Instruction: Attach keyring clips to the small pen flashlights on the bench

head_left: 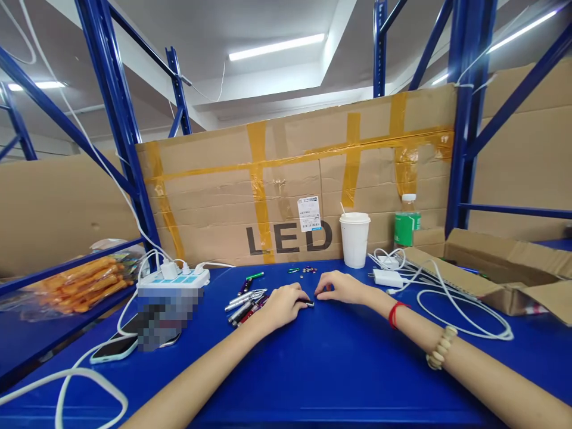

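My left hand (pixel 285 305) is closed low over the blue surface, fingers around a short dark tube (pixel 309 304) with a silvery end, like part of a pen. Just to its right, my right hand (pixel 338 287) has thumb and fingertips drawn together close to the tube's end. Anything in that pinch is too small to make out. Left of my left hand lies a pile of pen-like metal barrels (pixel 243 305), silver, black and dark red. A green tube (pixel 255 276) lies behind the pile. Several tiny coloured parts (pixel 308 270) are scattered beyond my hands.
A white lidded cup (pixel 355 241) and a green-labelled bottle (pixel 406 223) stand at the back right. White cables and a charger (pixel 388 278) lie beside an open cardboard box (pixel 500 268). On the left are a power strip (pixel 196 279) and a phone (pixel 114 349). Taped cardboard (pixel 214 208) closes the back.
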Motion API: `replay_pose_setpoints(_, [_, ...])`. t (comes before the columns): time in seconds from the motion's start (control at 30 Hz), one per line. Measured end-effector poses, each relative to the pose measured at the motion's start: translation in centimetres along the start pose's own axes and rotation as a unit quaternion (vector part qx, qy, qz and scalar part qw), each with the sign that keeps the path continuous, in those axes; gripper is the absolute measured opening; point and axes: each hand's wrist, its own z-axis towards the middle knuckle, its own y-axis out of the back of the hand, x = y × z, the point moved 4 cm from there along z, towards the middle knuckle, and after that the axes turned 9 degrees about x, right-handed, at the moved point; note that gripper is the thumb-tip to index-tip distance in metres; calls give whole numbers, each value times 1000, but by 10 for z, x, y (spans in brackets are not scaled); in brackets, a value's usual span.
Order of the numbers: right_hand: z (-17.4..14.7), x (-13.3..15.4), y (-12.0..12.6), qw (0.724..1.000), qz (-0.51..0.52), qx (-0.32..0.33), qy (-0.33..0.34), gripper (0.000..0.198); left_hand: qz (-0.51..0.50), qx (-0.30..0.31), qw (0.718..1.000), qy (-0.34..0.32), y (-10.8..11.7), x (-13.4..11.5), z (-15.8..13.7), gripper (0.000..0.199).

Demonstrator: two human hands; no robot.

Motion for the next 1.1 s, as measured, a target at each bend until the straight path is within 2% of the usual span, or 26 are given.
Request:
replay_pose_setpoints(0.13, [2, -8, -6, 996, 44, -2, 72, 17, -50, -46, 998, -8, -6, 5, 3, 28])
replay_pose_setpoints(0.3, [1, -15, -9, 992, 74, -26, 97, 16, -128, -105, 986, 11, -10, 9, 9, 25])
replay_pose_setpoints(0.43, [-1, -25, -9, 993, 81, -58, 64, 13, -249, -131, 959, 17, -11, 2, 16, 21])
replay_pose_setpoints(0.53, [-3, -30, -7, 991, 106, -78, 27, 12, -302, -165, 939, 15, -10, -4, 17, 23])
replay_pose_setpoints(0.63, [-7, -25, -1, 977, 151, -146, 22, 15, -313, -165, 935, 1, -11, -5, 15, 27])
replay_pose_setpoints(0.7, [-10, -18, 3, 957, 198, -209, 21, 21, -314, -152, 937, -10, -12, -4, 12, 28])
replay_pose_setpoints(0.77, [-12, -9, 4, 938, 244, -244, 23, 25, -308, -143, 940, -19, -12, -2, 10, 28])
replay_pose_setpoints(0.87, [-12, 0, 2, 928, 275, -251, 31, 27, -288, -142, 947, -32, -12, -2, 8, 28])
replay_pose_setpoints(1.1, [-13, 5, -1, 928, 289, -235, 31, 30, -262, -151, 952, -45, -14, -3, 7, 33])
